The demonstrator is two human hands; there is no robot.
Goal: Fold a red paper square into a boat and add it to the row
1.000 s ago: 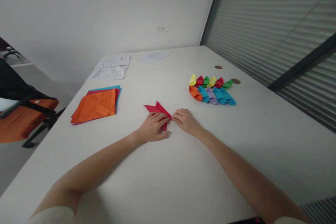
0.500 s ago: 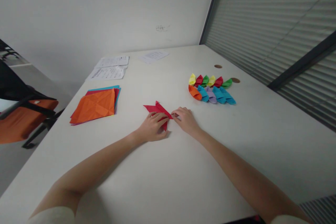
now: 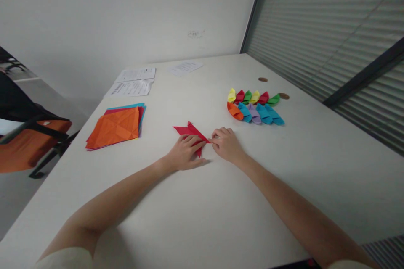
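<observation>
A folded piece of red origami paper point(image 3: 196, 130) lies on the table, with several points sticking out. My left hand point(image 3: 186, 153) rests across its near part, fingers stretched over the paper and thumb out on the tabletop. Part of the paper is hidden under those fingers. At the right-hand tip of the paper, my right hand point(image 3: 227, 145) is closed in a pinch on the narrow red point.
Several folded paper pieces point(image 3: 253, 111) in two rows lie to the right. On the left is a stack of coloured paper sheets point(image 3: 115, 125), orange on top. Printed pages point(image 3: 131, 87) lie farther back on the white table point(image 3: 189, 218). An orange chair point(image 3: 41, 143) stands beyond the left edge.
My right hand's fingers have closed in on the red paper's tip and shifted slightly. My left thumb reaches a little farther right. The red paper stays in nearly the same place.
</observation>
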